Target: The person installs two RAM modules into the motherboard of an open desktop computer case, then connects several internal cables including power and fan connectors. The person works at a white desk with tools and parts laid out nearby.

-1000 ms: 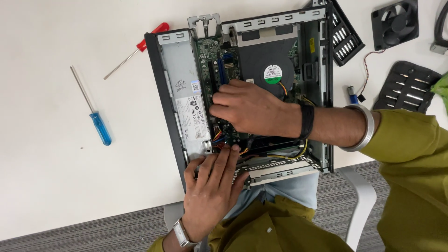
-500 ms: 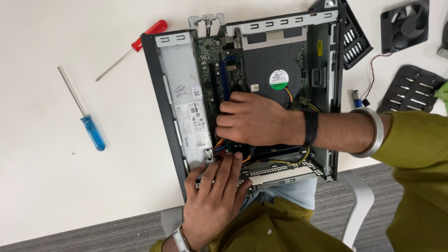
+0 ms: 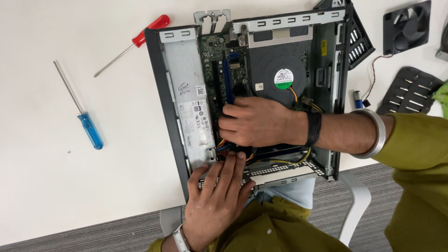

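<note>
From the head view, an open desktop computer case (image 3: 161,98) lies flat on a white table (image 3: 56,186), its near end hanging just over the table's near edge; the right hand (image 3: 254,122) reaches in from the right and rests palm-down inside the case, its fingers curled together over the dark parts near the blue slot (image 3: 228,81) on the green circuit board (image 3: 214,60); whether those fingers pinch anything cannot be told, since the fingertips are hidden against the board; the left hand (image 3: 219,196) comes up from the near side, fingers spread flat and pressed on the case's perforated near rim, just beside a bundle of coloured wires (image 3: 224,147); the silver power supply (image 3: 191,107) fills the left side of the case, and a round cooler fan (image 3: 282,79) with a green label sits far of the right hand. On the table to the left, well apart from the case, lie a blue-handled screwdriver (image 3: 89,130) and, farther away, a red-handled screwdriver (image 3: 151,28); to the far right sits a loose black fan (image 3: 406,28), with a black vented panel (image 3: 410,91) near it.
</note>
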